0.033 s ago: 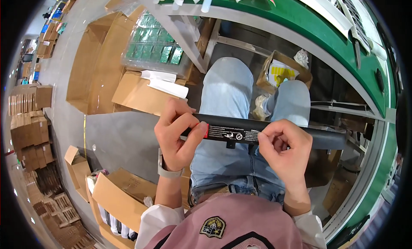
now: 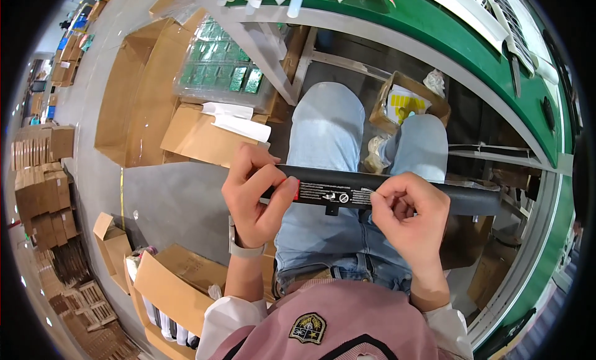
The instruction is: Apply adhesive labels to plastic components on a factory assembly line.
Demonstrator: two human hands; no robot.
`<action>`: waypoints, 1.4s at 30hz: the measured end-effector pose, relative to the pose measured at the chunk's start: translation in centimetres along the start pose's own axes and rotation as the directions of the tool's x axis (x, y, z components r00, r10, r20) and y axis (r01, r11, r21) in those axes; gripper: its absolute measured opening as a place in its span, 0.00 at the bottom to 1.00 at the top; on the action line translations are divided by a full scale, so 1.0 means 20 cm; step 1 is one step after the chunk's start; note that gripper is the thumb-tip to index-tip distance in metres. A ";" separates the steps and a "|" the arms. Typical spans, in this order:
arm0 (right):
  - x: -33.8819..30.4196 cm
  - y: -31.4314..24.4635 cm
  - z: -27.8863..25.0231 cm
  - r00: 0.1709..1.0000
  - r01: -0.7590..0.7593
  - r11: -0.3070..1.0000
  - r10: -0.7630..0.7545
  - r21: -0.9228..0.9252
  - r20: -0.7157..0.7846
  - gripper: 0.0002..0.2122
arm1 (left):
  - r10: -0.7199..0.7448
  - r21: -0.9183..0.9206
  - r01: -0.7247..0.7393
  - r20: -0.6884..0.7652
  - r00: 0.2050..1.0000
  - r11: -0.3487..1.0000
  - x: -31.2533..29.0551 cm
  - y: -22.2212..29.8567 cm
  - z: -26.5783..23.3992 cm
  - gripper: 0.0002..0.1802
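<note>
A long black laptop battery (image 2: 472,200) lies across above my thighs. Its near face carries a dark label (image 2: 323,194) with white print and a red left end, and a small black tab sticks out below it. My left hand (image 2: 253,189) is closed round the battery's left end, thumb pressed at the red part of the label. At the label's right end, my right hand (image 2: 413,211) pinches with thumb and forefinger against the battery, its other fingers curled. The fingers hide parts of the battery and both label ends.
A green-topped workbench (image 2: 372,43) with a pale frame curves round the front and right, scissors (image 2: 514,74) on it. Clear trays (image 2: 217,94) with green pieces stand front left near an open carton (image 2: 121,111). Another open carton (image 2: 180,285) is at my left; a small box (image 2: 380,114) sits under the bench.
</note>
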State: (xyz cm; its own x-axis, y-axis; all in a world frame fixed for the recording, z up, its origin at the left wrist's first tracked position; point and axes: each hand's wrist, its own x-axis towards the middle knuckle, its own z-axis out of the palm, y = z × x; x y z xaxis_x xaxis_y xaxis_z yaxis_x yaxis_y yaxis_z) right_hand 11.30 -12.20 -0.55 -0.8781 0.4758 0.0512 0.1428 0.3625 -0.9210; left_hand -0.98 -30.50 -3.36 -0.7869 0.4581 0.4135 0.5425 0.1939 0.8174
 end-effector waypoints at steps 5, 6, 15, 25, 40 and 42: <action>0.01 0.02 0.01 0.999 0.053 0.996 -0.053 -0.075 0.001 0.07 | -0.005 0.033 0.004 0.017 1.000 0.999 -0.01 -0.02 0.01 0.08; 0.01 0.02 0.01 0.999 0.053 0.995 -0.053 -0.083 0.000 0.07 | -0.013 0.034 0.012 0.032 0.999 0.999 -0.01 -0.02 0.01 0.08; 0.02 0.02 0.00 0.993 0.110 0.982 -0.105 -0.152 0.045 0.09 | 0.029 0.035 -0.032 0.070 0.997 0.999 -0.01 -0.05 0.00 0.10; 0.02 0.00 0.01 0.993 0.103 0.980 -0.093 -0.170 0.068 0.08 | 0.069 0.063 -0.073 0.059 0.996 0.995 -0.01 -0.06 0.00 0.10; 0.02 -0.01 0.01 0.995 0.083 0.979 -0.073 -0.184 0.063 0.08 | -0.112 0.042 0.107 0.115 0.987 0.993 -0.04 -0.08 -0.07 0.20; 0.01 -0.02 0.01 0.996 0.068 0.980 -0.056 -0.185 0.071 0.08 | -0.235 -0.218 0.244 0.067 0.970 0.945 -0.08 -0.10 -0.05 0.19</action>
State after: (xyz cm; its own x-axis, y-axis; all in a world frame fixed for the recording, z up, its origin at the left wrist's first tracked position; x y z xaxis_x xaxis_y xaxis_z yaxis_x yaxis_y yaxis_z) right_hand 10.95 -12.34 -0.32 -0.9149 0.3968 0.0746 0.1648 0.5357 -0.8282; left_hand -1.20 -32.46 -5.31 -0.8709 0.4566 0.1818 0.2563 0.1063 0.9607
